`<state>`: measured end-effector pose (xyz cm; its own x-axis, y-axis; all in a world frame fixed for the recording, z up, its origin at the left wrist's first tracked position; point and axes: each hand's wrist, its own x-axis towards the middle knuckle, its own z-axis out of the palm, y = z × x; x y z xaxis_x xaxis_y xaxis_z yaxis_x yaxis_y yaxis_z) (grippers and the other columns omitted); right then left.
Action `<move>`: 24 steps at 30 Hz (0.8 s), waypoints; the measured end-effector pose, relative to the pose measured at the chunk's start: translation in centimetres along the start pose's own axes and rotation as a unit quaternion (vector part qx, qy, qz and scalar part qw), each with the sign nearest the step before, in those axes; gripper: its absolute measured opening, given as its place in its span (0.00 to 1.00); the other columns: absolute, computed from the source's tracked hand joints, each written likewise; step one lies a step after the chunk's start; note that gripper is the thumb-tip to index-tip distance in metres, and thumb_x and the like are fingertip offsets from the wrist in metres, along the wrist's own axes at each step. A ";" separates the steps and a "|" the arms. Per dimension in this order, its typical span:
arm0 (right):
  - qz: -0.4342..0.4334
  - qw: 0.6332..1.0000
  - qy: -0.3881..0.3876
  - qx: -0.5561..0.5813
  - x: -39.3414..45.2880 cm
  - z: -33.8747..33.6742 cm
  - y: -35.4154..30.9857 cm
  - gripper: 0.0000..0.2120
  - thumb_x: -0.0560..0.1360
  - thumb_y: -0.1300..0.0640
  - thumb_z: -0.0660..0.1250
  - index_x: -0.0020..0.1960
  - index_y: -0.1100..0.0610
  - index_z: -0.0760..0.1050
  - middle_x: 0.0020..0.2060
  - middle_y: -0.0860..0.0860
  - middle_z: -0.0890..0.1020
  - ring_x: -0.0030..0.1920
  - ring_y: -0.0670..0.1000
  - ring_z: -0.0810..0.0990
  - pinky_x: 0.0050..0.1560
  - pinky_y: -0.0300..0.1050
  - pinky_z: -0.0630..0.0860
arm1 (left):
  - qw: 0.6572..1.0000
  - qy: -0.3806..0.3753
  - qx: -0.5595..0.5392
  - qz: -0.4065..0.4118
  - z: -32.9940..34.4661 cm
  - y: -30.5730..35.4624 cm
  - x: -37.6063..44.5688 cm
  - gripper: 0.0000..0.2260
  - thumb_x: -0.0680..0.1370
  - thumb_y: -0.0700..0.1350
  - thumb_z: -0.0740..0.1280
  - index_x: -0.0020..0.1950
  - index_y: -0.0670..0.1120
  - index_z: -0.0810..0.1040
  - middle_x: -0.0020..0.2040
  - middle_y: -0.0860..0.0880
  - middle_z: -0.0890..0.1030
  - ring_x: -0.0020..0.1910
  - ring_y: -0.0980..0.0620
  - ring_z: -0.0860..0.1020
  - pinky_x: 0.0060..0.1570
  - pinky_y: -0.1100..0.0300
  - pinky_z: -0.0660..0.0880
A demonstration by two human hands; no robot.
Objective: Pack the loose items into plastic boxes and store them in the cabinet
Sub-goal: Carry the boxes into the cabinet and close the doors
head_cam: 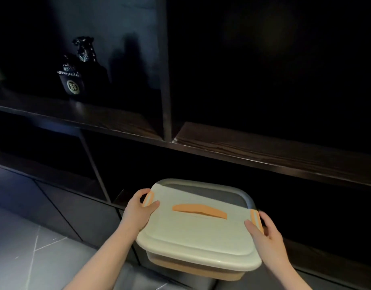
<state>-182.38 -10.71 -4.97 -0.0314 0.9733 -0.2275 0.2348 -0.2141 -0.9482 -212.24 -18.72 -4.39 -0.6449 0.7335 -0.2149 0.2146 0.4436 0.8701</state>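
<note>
A plastic box (197, 233) with a pale lid, an orange top handle and orange side latches is held level in front of the dark cabinet (253, 147). My left hand (138, 208) grips its left side at the latch, thumb lying on the lid. On the opposite side my right hand (264, 229) grips the right latch, thumb on top as well. The far edge of the box reaches into the shadow of a low cabinet compartment. The lid hides what is inside the box.
A dark bottle with a tied cloth top (75, 76) stands on the upper left shelf. A vertical divider (166, 80) separates it from a dark compartment on the right. Pale tiled floor (23, 248) lies at the lower left.
</note>
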 end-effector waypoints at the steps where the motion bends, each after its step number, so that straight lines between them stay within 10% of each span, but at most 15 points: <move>1: -0.001 1.000 0.002 -0.005 0.1 0.5 0.0 0.25 0.76 0.56 0.68 0.71 0.52 0.66 0.52 0.47 0.78 0.48 0.46 0.76 0.55 0.46 0.70 | 1.000 0.001 -0.001 0.001 -0.1 -0.3 0.6 0.21 0.73 0.50 0.72 0.64 0.57 0.71 0.54 0.47 0.79 0.40 0.48 0.82 0.45 0.46 0.80; 13: 0.024 0.992 0.048 -0.110 2.2 5.4 -1.1 0.12 0.78 0.47 0.62 0.49 0.57 0.72 0.40 0.56 0.79 0.40 0.53 0.77 0.41 0.50 0.72 | 0.999 0.034 0.000 0.027 -0.3 -0.7 6.1 0.24 0.76 0.49 0.68 0.71 0.50 0.67 0.59 0.52 0.76 0.52 0.54 0.73 0.47 0.60 0.68; 18: 0.012 0.984 0.041 -0.172 3.7 5.7 -1.1 0.24 0.78 0.47 0.61 0.72 0.49 0.62 0.49 0.55 0.79 0.47 0.55 0.77 0.49 0.49 0.73 | 0.998 0.044 0.007 0.044 -0.3 -0.3 6.2 0.22 0.77 0.48 0.67 0.70 0.46 0.68 0.52 0.55 0.74 0.56 0.51 0.76 0.49 0.62 0.67; 21: 0.027 0.990 0.029 -0.132 4.3 5.2 -1.8 0.21 0.77 0.52 0.64 0.69 0.47 0.63 0.42 0.51 0.79 0.41 0.51 0.77 0.44 0.48 0.71 | 0.999 0.023 0.001 0.037 -0.2 -0.8 5.2 0.23 0.79 0.48 0.63 0.73 0.46 0.64 0.55 0.55 0.73 0.47 0.61 0.74 0.44 0.72 0.66; 24: 0.024 0.992 0.027 -0.122 4.5 4.9 -2.0 0.20 0.76 0.53 0.66 0.66 0.47 0.66 0.38 0.48 0.78 0.40 0.52 0.76 0.45 0.48 0.70 | 0.999 0.015 -0.041 0.018 -0.3 -1.1 4.7 0.23 0.80 0.47 0.62 0.74 0.48 0.63 0.65 0.51 0.74 0.62 0.55 0.72 0.58 0.66 0.64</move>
<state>-187.80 -6.33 -5.19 0.0360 0.9671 -0.2518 0.4631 -0.2394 -0.8534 -215.70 -15.94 -6.18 -0.6603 0.7316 -0.1699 0.1780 0.3722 0.9109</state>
